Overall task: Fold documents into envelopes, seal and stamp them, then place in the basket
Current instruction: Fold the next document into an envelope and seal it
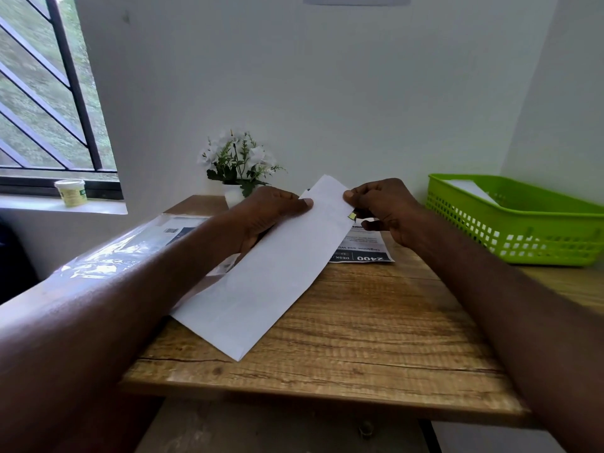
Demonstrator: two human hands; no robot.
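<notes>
A long white envelope (271, 269) slants over the wooden table (376, 325), its near corner touching the tabletop. My left hand (271, 210) grips its far left edge with the thumb on top. My right hand (382, 210) pinches the far right edge near the flap end. A small yellow-green item (352, 216) shows under my right fingers; I cannot tell what it is. A green plastic basket (523, 223) stands at the right with white paper (467, 188) inside.
A printed sheet (366, 250) lies on the table under my right hand. A clear plastic packet (130, 253) lies at the left. A white pot of flowers (238, 165) stands against the wall. A small tub (70, 191) sits on the window sill.
</notes>
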